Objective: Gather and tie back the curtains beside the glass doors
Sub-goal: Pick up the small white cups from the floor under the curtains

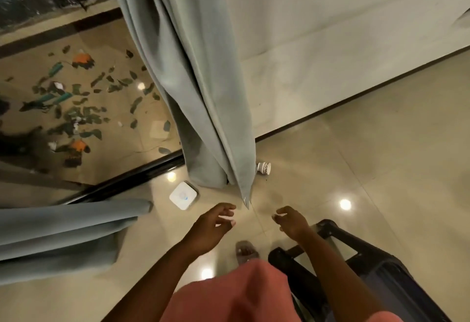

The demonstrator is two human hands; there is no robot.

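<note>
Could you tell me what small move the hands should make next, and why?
Probably reach forward and take the hanging curtain by its loose front edge. Both the left hand and the right hand are empty, fingers loosely curled, just short of its lowest corner, and the curtain hangs untied by the glass door.

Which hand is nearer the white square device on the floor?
Left. The left hand hovers just right of the white square device; the right hand is farther right, beyond the curtain's bottom corner.

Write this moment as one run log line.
left hand: open, empty | right hand: open, empty | curtain: hanging loose, untied
</note>
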